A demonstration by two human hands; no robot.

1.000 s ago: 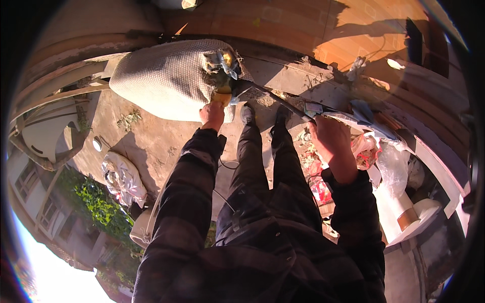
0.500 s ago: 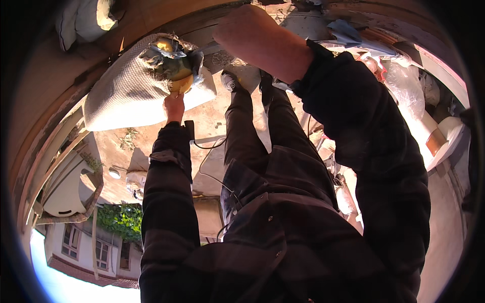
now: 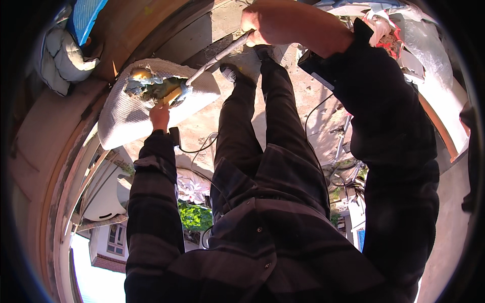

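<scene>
A pale woven sack-like bundle [image 3: 126, 113] lies at the far left, its upper side torn open in a ragged hole. Inside show yellow and blue-grey material. At the near edge of the hole my left hand [image 3: 160, 117] is closed on a yellow piece [image 3: 172, 96]; its fingertips are partly hidden. Across at the top middle, my right hand [image 3: 258, 24] grips one end of a long, thin, greyish stick [image 3: 222, 55]. The stick slants down to the left, its other end at the hole's right edge. Whether its tip touches the material, I cannot tell.
My legs and shoes [image 3: 228, 73] are just right of the bundle. A dark cable [image 3: 199, 150] hangs by my left wrist. White padded bags [image 3: 65, 55] lie at the upper left, and clear plastic wrapping [image 3: 427, 50] at the upper right.
My right hand has shifted right, and the stick now shows along its length. The bundle and my left hand sit lower and slightly left in view, as the view has shifted.
</scene>
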